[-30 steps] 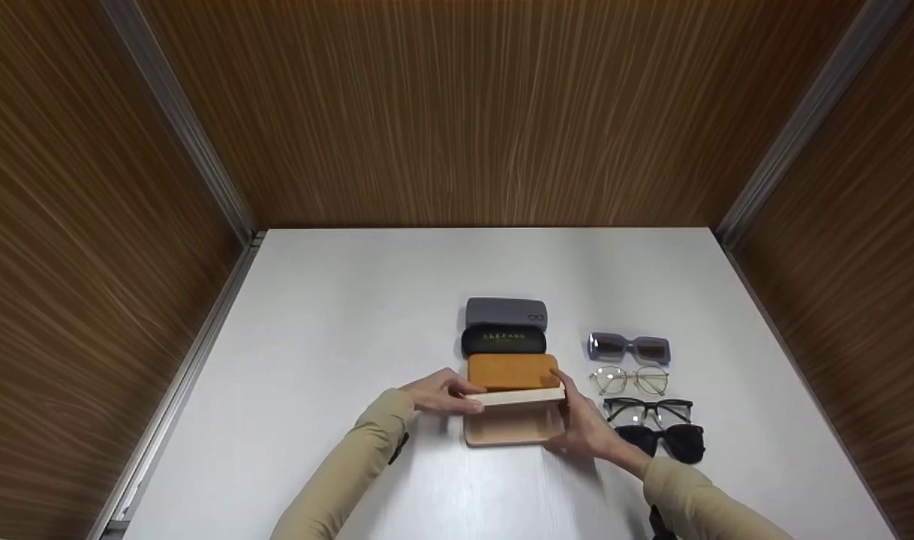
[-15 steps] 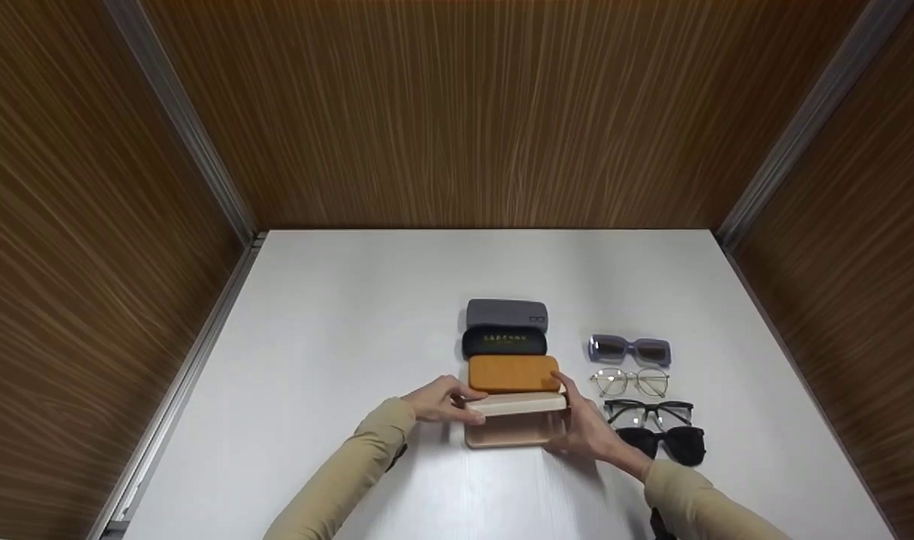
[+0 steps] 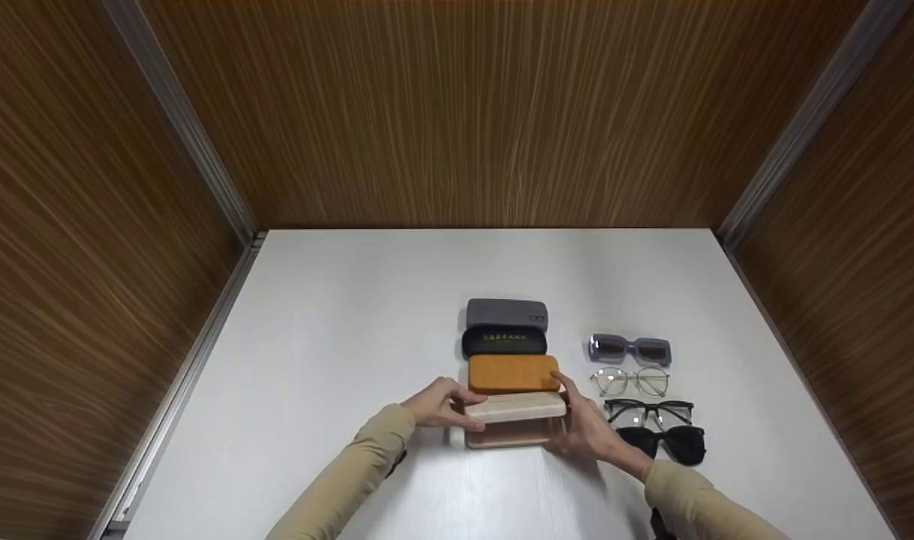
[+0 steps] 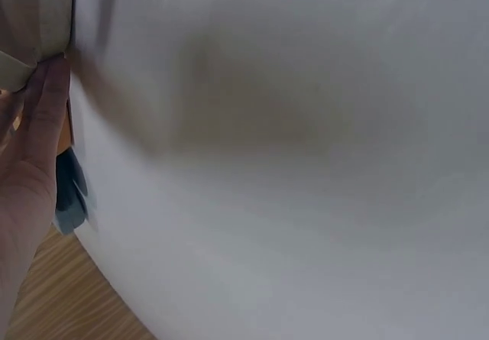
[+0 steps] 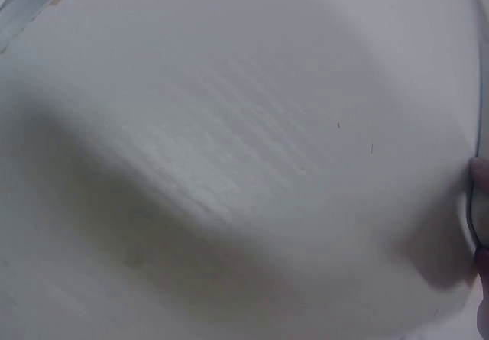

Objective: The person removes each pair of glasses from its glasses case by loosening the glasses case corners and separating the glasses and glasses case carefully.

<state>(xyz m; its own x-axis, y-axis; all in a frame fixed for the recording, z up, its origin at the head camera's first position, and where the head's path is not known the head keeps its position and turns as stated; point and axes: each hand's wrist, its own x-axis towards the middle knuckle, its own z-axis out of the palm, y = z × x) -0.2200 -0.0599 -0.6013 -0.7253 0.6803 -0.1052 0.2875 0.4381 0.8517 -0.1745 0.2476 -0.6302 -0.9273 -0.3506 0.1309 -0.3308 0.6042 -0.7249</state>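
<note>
A cream glasses case (image 3: pixel 515 407) stands partly open in the head view, its lid tilted over the pinkish lower half (image 3: pixel 513 433). My left hand (image 3: pixel 440 403) pinches the left end of the lid between thumb and fingers. At the other end, my right hand (image 3: pixel 588 427) grips the case, with a finger reaching up beside the orange case. The left wrist view catches the left fingers (image 4: pixel 47 111) against the cream lid (image 4: pixel 53 19). Only fingertips (image 5: pixel 481 176) and a sliver of the case appear at the right edge of the right wrist view.
Directly behind lie an orange case (image 3: pixel 512 373), a black case (image 3: pixel 503 340) and a grey case (image 3: pixel 506 313). To the right are purple sunglasses (image 3: pixel 629 349), thin-framed glasses (image 3: pixel 631 381), dark-framed glasses (image 3: pixel 648 410) and black sunglasses (image 3: pixel 682 444). Wooden panels surround the white table (image 3: pixel 337 300).
The cream case's lid has swung down toward me, narrowing the opening and showing more of its top. My left hand has come slightly down with it; the right hand has barely moved.
</note>
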